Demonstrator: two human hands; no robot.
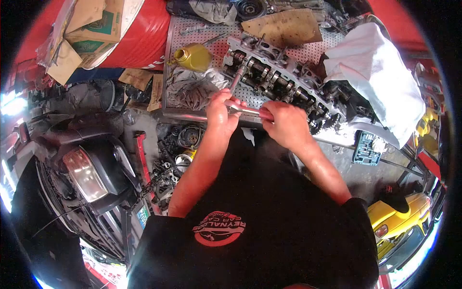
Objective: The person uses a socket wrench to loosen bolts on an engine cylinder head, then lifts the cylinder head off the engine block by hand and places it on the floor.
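A metal cylinder head [276,79] with its camshaft showing lies slanted on the perforated metal bench. My left hand [223,113] is closed around the head of a ratchet wrench [248,110], near the bench's front edge. From there a long extension [237,79] runs up to the left end of the cylinder head; its tip is too small to make out. My right hand [287,124] is wrapped round the ratchet's handle, to the right of my left hand.
A yellow oil bottle [193,57] and grey rags [190,89] lie left on the bench [211,42]. Brown cardboard [283,29] is behind, white cloth [373,72] at right. A blue socket case [366,148] sits below the bench edge. A red drum [144,41] stands left.
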